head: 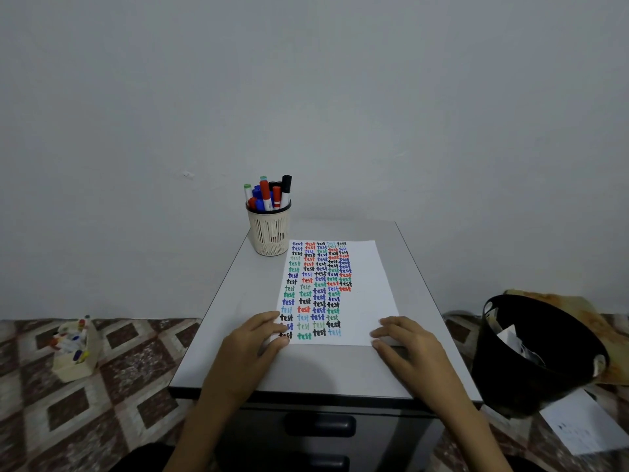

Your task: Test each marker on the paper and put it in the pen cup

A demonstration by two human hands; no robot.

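Note:
A white sheet of paper (369, 284) lies on the grey cabinet top (323, 366), covered on its left side with rows of the word "test" in several colours. My left hand (253, 342) rests on the sheet's near left corner, fingers relaxed and holding nothing. My right hand (403, 342) rests on the near right corner, also holding nothing. A beige mesh pen cup (270, 229) stands at the cabinet's far left, beside the paper's top edge, filled with several markers (269, 194) in red, blue, black and green.
On the patterned floor to the left sits a small beige box (75, 349) holding several more markers. A black waste bin (534, 352) with crumpled paper stands at the right, with a loose white sheet (582, 424) on the floor beside it. A grey wall rises behind the cabinet.

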